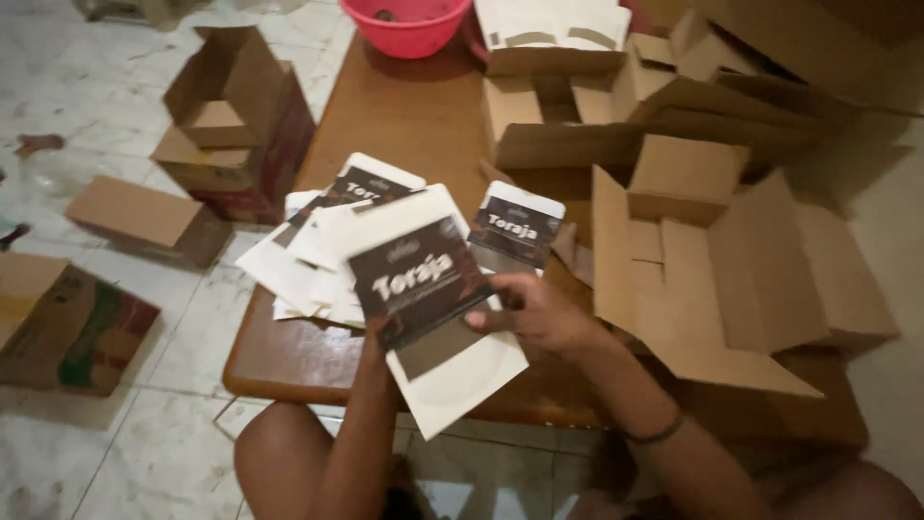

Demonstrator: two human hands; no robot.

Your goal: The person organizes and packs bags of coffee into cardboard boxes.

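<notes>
Flat carton (423, 308) — white card with a dark printed panel, unfolded, held tilted over the near edge of the table (404, 116), between the person's two hands. Right hand (539, 313) grips its right edge, fingers curled over the dark panel, thumb side on top; grip narrow, closed on the card. Left hand (377, 337) comes up from below and is mostly hidden behind the carton; it looks to support the underside, but how its grip stands — cannot tell. Dark band on the right wrist (659, 431).

Just behind the held carton, a loose fanned stack of cartons (308, 250) of the same kind lies on the table, some overlapping the left edge. One more single carton (517, 226) lies to the right of the stack, near the right hand.

Right of the hands, a large open brown box (712, 270), flaps spread, touching the table's right side. Further back, several more brown boxes (568, 106), folded and half-folded, crowded together. Pink basin (406, 24) at the table's far end.

On the tiled floor (87, 77) to the left: an open brown box (236, 116), a small closed one (144, 217), and a flattened printed box (67, 327).
</notes>
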